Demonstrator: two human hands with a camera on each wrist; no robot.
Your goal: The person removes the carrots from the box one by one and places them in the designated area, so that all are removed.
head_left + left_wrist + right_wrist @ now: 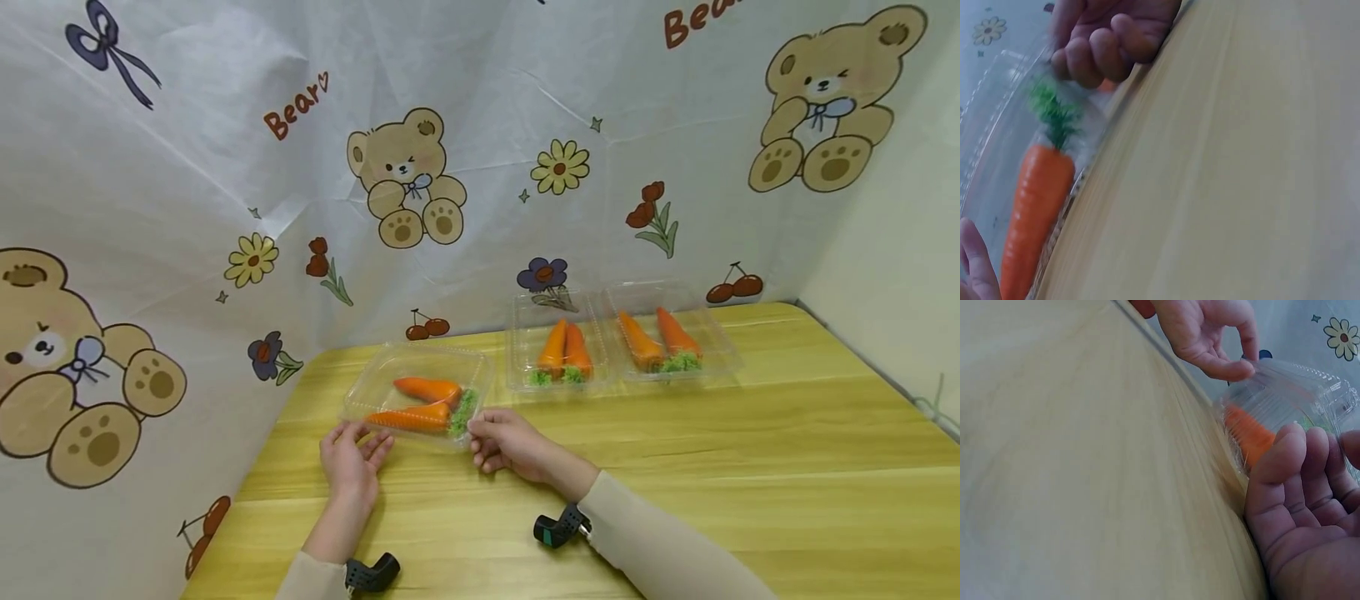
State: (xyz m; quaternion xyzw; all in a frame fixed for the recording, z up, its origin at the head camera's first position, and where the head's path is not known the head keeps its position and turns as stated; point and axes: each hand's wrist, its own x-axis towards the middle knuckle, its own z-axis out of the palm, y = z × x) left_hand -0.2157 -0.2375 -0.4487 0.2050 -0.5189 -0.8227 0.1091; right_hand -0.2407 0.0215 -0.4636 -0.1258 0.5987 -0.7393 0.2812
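A clear plastic clamshell box (378,367) with two orange carrots (427,389) lies at the table's back left, its lid down over them. My right hand (506,446) pinches the box's front right corner between thumb and forefinger, the other fingers curled beneath. At the front left edge, my left hand (351,462) touches the plastic with spread, loosely bent fingers. In the left wrist view one carrot (1038,200) shows its green leafy top near the right hand. Only part of the left hand (977,262) appears there. Whether the lid is fully snapped is unclear.
To the right, two more clear boxes, a middle box (517,333) and a right box (720,337), stand side by side with lids raised, each holding two carrots. A bear-patterned sheet (487,83) hangs behind the wooden table (750,483). A pale wall borders the right side.
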